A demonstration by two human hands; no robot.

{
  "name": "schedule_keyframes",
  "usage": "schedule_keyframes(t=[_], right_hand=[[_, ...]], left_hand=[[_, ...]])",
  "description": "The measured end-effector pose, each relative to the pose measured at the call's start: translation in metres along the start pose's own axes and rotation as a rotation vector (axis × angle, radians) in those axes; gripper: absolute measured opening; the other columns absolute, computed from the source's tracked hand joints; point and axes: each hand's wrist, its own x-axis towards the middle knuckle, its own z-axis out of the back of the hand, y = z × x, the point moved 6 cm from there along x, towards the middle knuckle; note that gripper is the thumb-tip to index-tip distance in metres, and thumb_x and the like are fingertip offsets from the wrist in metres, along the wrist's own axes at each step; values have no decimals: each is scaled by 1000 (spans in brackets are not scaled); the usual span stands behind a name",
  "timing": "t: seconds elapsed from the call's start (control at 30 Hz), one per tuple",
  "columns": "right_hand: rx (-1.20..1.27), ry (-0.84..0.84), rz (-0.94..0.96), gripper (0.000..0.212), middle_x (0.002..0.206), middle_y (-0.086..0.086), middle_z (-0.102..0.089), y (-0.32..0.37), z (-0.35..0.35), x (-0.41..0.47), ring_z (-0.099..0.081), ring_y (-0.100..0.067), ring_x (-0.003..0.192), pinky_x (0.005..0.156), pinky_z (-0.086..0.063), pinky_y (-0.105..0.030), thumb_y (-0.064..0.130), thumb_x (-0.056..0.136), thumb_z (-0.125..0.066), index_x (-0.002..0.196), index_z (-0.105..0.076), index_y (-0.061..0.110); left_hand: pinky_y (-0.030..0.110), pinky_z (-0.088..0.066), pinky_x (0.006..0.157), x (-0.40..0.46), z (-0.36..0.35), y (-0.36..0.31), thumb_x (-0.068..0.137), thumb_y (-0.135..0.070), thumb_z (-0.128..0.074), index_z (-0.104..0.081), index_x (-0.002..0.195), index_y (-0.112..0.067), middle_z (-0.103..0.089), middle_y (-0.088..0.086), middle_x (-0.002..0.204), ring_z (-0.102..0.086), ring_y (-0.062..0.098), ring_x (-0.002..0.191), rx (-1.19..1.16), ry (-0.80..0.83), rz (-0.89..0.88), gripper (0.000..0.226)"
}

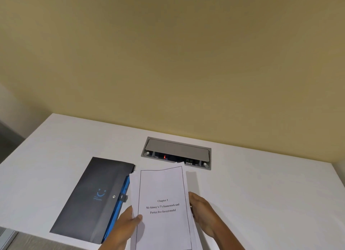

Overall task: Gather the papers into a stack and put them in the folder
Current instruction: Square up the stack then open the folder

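Both hands clamp the papers (pixel 164 203), one per side edge, low centre of frame. Left hand (pixel 127 223) has thumb on front of top sheet at its left edge, other fingers hidden behind the sheets. Right hand (pixel 203 210) presses its palm and fingers vs the right edge of the stack; fingertips behind the paper, can't see them.

Wall (pixel 168 53), yellowish, fills whole upper half of frame.

Desk (pixel 261 193), white, takes lower half, back edge meets wall. Near-left corner shows at lower left, w/ floor below it.

Papers: held roughly upright and tilted toward camera, bottom edge runs out of frame at the bottom. Sheets not squared, a few edges stick out at left, right and top. Top sheet has a thin black border and printed text "Chapter 3 / Mc-kinsey's 7's framework and Porter five forces model".

Folder (pixel 93 197), dark grey w/ blue edge along its right side, lies flat on desk at lower left of frame, angled, just beside the papers' left edge; its right top corner sits behind them. Flap shut, small round snap near mid-right, faint blue smiley print on cover.

Socket box (pixel 176 152), grey, recessed in desk at centre, lid tilted up, small red light inside. Papers' top edge overlaps its front rim in view.
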Motion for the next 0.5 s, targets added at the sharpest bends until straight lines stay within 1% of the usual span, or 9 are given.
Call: schedule_keyframes(t=[0.07,0.13,0.2,0.23,0.27,0.3,0.37,0.43,0.5], right_hand=[[62,-22,-34,52,138,6,-72,0,5,4,-66,-13,126,119,-41,-42,63,106,-39,133,-69,31],[58,-85,-39,45,144,16,-62,4,7,3,-58,-9,133,122,-39,-43,64,102,-50,137,-60,36],[-2,-176,55,38,140,10,-67,13,10,2,-64,-10,126,103,-53,-34,43,100,-69,133,-63,27],[-35,-210,113,29,133,7,-72,18,11,0,-67,-11,122,92,-55,-27,30,99,-72,127,-64,27],[-68,-253,166,27,127,7,-74,22,12,-2,-69,-12,120,88,-54,-24,20,98,-72,123,-65,29],[-87,-299,201,29,123,9,-75,24,13,-4,-69,-13,119,87,-54,-23,14,98,-71,121,-64,30],[-79,-377,278,32,117,10,-75,32,15,-9,-72,-6,110,83,-54,-20,7,98,-67,119,-65,31],[-49,-441,344,34,110,12,-78,36,18,-13,-74,2,97,78,-57,-19,4,98,-66,117,-66,31],[5,-477,391,36,109,10,-81,34,23,-15,-76,-2,99,84,-60,-25,2,98,-66,120,-68,30]], left_hand=[[48,-35,116,-1,-6,-8,103,-18,-49,-40,144,-17,-49,4,149,-45,27,134,15,7,-46,43],[45,-32,117,-1,-11,-16,104,-20,-47,-33,150,-14,-41,5,156,-40,27,140,23,0,-56,48],[42,-29,118,1,-16,-23,104,-22,-46,-25,155,-13,-31,3,162,-30,26,149,13,-11,-63,55],[42,-29,118,2,-19,-29,104,-21,-45,-26,155,-15,-30,2,163,-30,26,149,2,-14,-84,54],[41,-31,116,1,-23,-35,104,-20,-43,-31,151,-18,-33,1,161,-34,25,146,-5,-18,-108,49],[39,-36,111,1,-25,-42,105,-18,-42,-38,143,-23,-39,2,156,-41,24,138,-14,-23,-137,39],[34,-40,101,-2,-30,-57,105,-15,-40,-43,124,-29,-49,1,144,-48,19,121,-46,-52,-197,24],[39,-44,106,-1,-34,-69,105,-16,-40,-44,133,-28,-53,-2,140,-51,20,123,-92,-94,-261,31],[44,-49,105,0,-38,-77,106,-19,-40,-40,143,-33,-56,-5,135,-53,22,124,-159,-109,-304,40]])
